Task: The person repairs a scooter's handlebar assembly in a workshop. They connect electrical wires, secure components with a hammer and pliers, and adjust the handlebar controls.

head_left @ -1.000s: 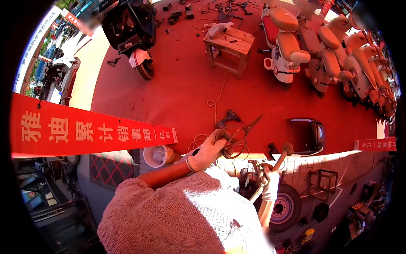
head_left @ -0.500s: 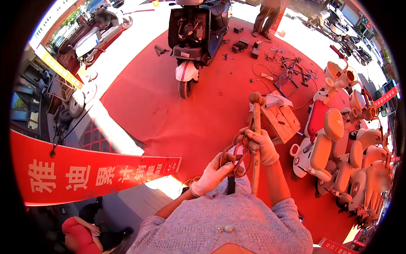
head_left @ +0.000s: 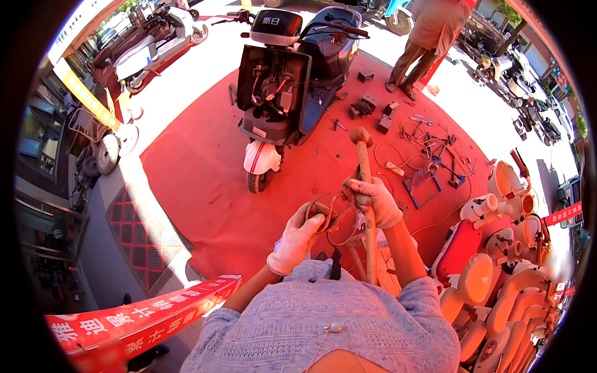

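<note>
My gloved left hand (head_left: pixel 297 235) is closed on the looped handle of large metal shears (head_left: pixel 341 231) in front of my body. My gloved right hand (head_left: pixel 378 204) is closed around the shears and a long wooden-handled hammer (head_left: pixel 371 248), which stands with its head (head_left: pixel 360 135) uppermost. The shears' blades are mostly hidden behind my right hand and the hammer. A wooden bench, partly hidden, lies below my hands.
A dark scooter (head_left: pixel 280 87) with opened front stands on red carpet (head_left: pixel 186 186), beside tools, cables and dark blocks (head_left: pixel 364 105). Pale scooters (head_left: pixel 474 286) crowd the right. A person (head_left: pixel 423 43) stands at the back. A red banner (head_left: pixel 137 317) crosses the lower left.
My view has swung round to the dark scooter and standing person. The shears and hammer, held apart a second ago, are now together, the hammer upright in my right hand.
</note>
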Demonstrator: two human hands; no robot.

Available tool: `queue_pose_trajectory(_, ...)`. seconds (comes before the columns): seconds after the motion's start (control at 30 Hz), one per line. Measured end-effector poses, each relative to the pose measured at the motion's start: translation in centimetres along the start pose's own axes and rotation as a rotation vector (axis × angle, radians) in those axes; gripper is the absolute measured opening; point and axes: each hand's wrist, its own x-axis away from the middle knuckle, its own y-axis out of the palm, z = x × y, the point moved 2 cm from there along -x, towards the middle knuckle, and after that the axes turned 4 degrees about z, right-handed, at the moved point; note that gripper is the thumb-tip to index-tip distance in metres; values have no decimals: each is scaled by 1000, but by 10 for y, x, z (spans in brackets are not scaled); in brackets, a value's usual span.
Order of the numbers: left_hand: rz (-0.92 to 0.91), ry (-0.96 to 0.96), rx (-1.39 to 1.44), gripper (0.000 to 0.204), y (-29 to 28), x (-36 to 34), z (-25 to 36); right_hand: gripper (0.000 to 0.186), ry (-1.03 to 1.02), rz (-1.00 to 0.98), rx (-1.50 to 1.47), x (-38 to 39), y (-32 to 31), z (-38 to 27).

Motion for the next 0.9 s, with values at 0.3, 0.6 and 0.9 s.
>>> queue_pose_trajectory(0.3,-128,179,-375,20,-15,-193,45,20,17,-92,156,-178,-25,-102)
queue_pose_trajectory(0.6,-58,104,-6,17,-5,-355,88,24,-58,-47,343,-319,-71,-212)
queue_pose_trajectory(0.9,289,376,183,24,-9,-433,103,34,-887,533,1051,-515,-218,-311)
